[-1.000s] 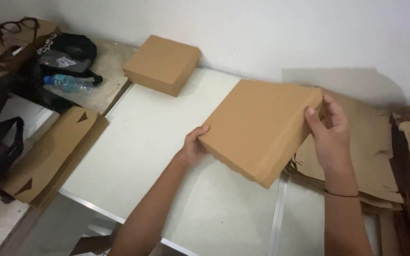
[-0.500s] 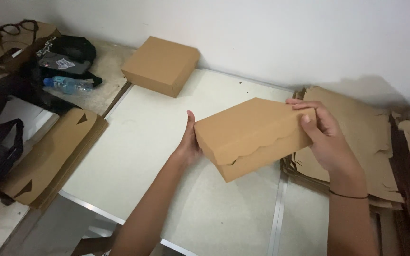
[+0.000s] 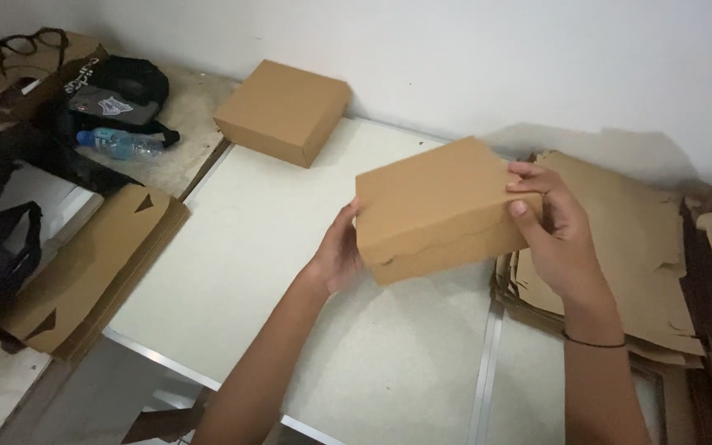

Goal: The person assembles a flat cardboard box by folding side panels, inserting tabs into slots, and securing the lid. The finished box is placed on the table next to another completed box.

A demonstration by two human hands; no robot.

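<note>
I hold a closed brown cardboard box [image 3: 434, 210] above the pale table [image 3: 232, 247], tilted so its top and front wall face me. My left hand [image 3: 339, 255] presses against its left end. My right hand [image 3: 550, 227] grips its right end, thumb on the front wall and fingers over the top edge. A second closed brown box [image 3: 283, 110] rests at the table's far side near the wall.
Flat cardboard blanks [image 3: 636, 247] are piled to the right under my right wrist. Another stack of flat brown pieces [image 3: 96, 268] lies at the left. A black bag [image 3: 121, 91], a water bottle [image 3: 121, 144] and a paper bag [image 3: 10, 82] sit at the back left.
The box has turned from showing its broad top, tilted up, to lying lower and flatter with its front wall toward me. Both hands kept hold and shifted left with it.
</note>
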